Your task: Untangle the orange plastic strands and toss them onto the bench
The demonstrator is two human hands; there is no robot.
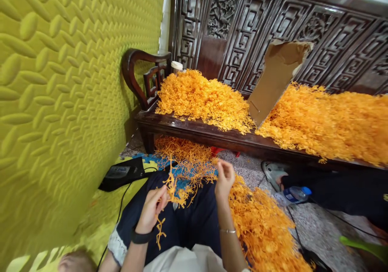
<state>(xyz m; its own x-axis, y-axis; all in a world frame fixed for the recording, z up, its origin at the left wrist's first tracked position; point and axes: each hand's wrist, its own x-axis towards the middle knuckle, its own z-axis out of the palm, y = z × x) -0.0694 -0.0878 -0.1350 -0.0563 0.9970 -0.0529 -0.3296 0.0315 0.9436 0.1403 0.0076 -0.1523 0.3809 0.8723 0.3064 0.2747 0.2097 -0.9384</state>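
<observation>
Left hand: fingers hide the middle of the orange sprig it grips. Right hand: orange scrap at fingertips, too small to make out. Right bench heap blurry, cut by right edge; bench too. Cardboard: bottom end partly buried. White-lidded container: lower part behind left bench heap. Red object mostly hidden under bench, can't identify. Floor heap runs off bottom. Bottle label unreadable. Green item blurred, cropped right. Other person's dark-clothed leg cropped right.
</observation>
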